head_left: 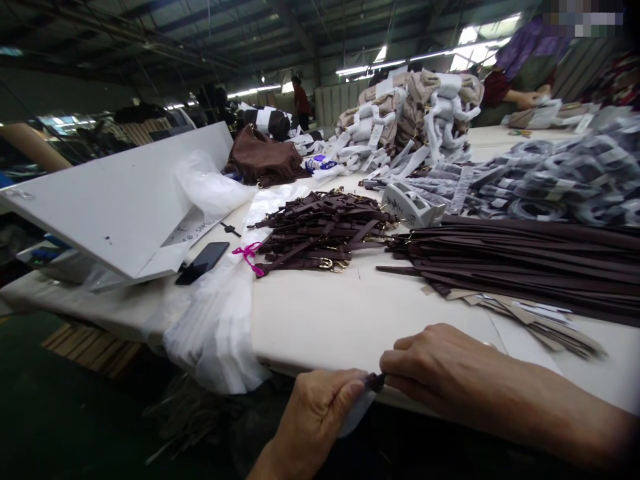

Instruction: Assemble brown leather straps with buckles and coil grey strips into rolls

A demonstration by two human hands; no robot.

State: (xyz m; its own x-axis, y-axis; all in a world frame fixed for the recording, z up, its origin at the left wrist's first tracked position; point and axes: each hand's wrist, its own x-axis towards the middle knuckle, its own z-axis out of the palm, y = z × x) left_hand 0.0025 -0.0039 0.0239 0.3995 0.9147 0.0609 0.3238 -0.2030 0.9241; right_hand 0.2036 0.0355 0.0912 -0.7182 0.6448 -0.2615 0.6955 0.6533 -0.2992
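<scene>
"Brown, that dark strip (375, 381) between your hands: where exactly do you have it?"

"Low in front of me, at the near edge of the table (310, 320). My left hand (323, 407) pinches one end under the thumb; my right hand (435, 367) pinches the other between thumb and fingers."

"Why so close together?"

"Only a short bit shows between them, so I'd say two near grips steady it best. My fingers cover the rest, and I cannot tell its full length."

"And the pale, filmy scrap (357, 415)?"

"It hangs below my left fingers. Whether it is joined to the strip, I cannot tell."

"Why two heaps of straps?"

"Probably sorted by kind. The buckled straps (320, 230) lie tangled in a pile ahead of me, while the long straps (510, 263) run side by side to my right, likely laid that way so they stay straight. Beige slips (540, 320) lie along their near side."

"The phone (204, 262)?"

"Flat on the left, near the white plastic film (215, 333) draped over the edge; set there, I suppose, to be out of my hands' way."
</scene>
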